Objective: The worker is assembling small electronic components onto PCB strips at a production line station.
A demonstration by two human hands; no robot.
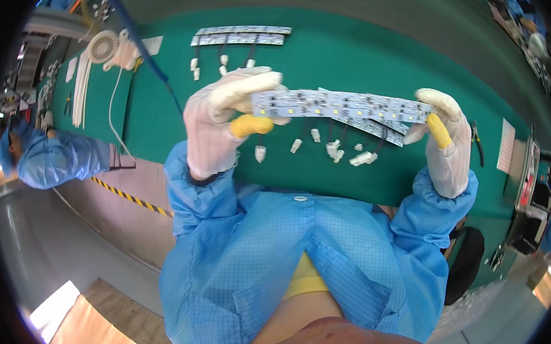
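Between my two raised hands I hold an LED strip board (342, 105), a long pale strip dotted with yellow LEDs and small dark parts. My left hand (232, 106), in a white glove with a yellow thumb tip, pinches its left end. The right end sits between the fingers and yellow-tipped thumb of my right hand (443, 135). Partly hidden beneath it, more LED strip boards (385, 131) lie on the green mat. White connectors (333, 149) on short dark wires lie below them, nearer to me.
Two more LED strip boards (241, 37) with wired connectors lie at the far side of the green mat (352, 57). A small white fan (104, 47) stands to the left, near a blue hose (133, 24). Pliers (478, 143) and a paper sheet (506, 145) are at the right. Someone in blue (62, 156) works at far left.
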